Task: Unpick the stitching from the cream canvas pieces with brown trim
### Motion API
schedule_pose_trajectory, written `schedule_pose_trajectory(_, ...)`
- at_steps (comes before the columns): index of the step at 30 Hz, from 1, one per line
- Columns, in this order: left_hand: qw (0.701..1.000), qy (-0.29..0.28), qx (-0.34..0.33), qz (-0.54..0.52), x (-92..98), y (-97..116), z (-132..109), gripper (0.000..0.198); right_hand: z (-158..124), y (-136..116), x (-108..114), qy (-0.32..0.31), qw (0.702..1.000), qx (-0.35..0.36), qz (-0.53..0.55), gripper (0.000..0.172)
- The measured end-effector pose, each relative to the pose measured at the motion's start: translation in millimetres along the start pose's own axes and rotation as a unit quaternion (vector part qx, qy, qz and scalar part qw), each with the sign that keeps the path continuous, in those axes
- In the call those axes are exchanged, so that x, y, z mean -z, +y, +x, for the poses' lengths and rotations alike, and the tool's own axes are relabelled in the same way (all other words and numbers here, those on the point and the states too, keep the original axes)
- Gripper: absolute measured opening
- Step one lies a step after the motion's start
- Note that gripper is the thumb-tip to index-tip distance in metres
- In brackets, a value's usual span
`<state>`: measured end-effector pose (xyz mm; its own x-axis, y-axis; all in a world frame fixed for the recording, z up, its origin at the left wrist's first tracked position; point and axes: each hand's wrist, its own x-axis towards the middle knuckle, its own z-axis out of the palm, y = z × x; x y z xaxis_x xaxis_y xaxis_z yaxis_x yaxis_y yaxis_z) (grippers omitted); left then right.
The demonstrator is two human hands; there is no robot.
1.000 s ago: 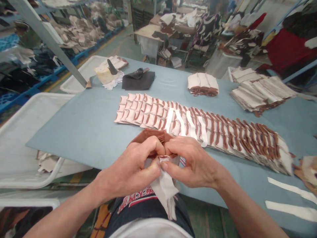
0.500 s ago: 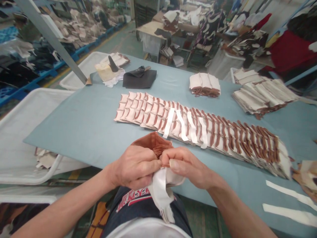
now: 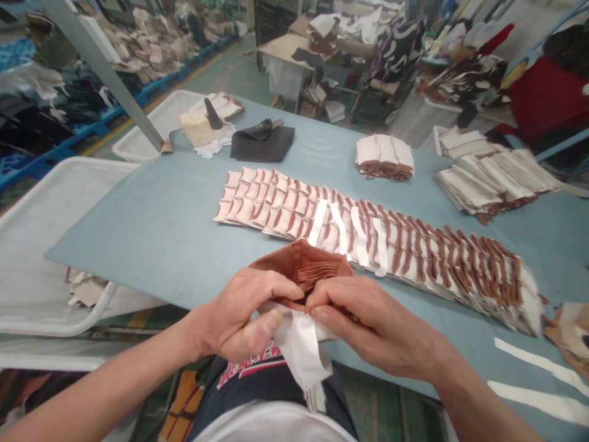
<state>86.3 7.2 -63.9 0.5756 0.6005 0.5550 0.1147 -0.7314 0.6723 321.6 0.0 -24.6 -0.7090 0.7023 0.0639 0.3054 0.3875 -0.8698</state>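
Note:
My left hand (image 3: 242, 313) and my right hand (image 3: 368, 319) meet at the near edge of the blue table (image 3: 151, 227). Both pinch a stack of brown leather pieces (image 3: 306, 267) with white backing strips (image 3: 301, 353) hanging down from it over my lap. The fingers of each hand are closed on the stack's lower edge. Just beyond lies a long overlapping row of brown and cream pieces (image 3: 377, 245), with a few white strips (image 3: 350, 230) laid across its middle.
Two piles of cream pieces (image 3: 385, 156) (image 3: 494, 178) sit at the back right. A black cloth (image 3: 261, 142) and a small cone on paper (image 3: 207, 123) lie at the back left. White trays (image 3: 46, 245) flank the left edge. Loose white strips (image 3: 534, 374) lie right.
My hands slid slightly lower and to the right with the stack, and its brown pieces now fan open more towards the table. The white strips still hang below.

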Motion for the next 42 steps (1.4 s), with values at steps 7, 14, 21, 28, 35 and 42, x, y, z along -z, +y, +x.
schedule_pose_trajectory(7,0.984,-0.171,0.055,-0.009,20.6,11.4,22.1,0.038,-8.1,-6.5,2.1,0.035,0.981,0.079,-0.172,0.022)
schedule_pose_trajectory(14,0.979,-0.187,0.01,0.083,21.1,-0.8,11.7,0.035,-11.5,2.0,-4.0,0.019,0.982,0.064,-0.175,0.022)
schedule_pose_trajectory(21,0.971,-0.197,0.115,-0.076,25.2,6.7,26.0,0.036,-7.2,-11.0,-7.2,0.011,0.968,0.082,-0.238,0.03)
schedule_pose_trajectory(28,0.974,-0.221,0.048,-0.011,17.2,21.0,26.1,0.036,-14.6,-20.4,-16.7,0.046,0.955,0.093,-0.277,0.031)
schedule_pose_trajectory(35,0.975,-0.22,0.01,0.032,13.9,44.4,20.0,0.036,-14.1,31.8,-7.5,0.103,0.984,0.101,-0.108,0.044)
schedule_pose_trajectory(42,0.968,-0.218,0.125,0.019,30.8,25.9,2.5,0.044,-18.9,61.2,-20.8,0.102,0.978,0.084,-0.163,0.026)
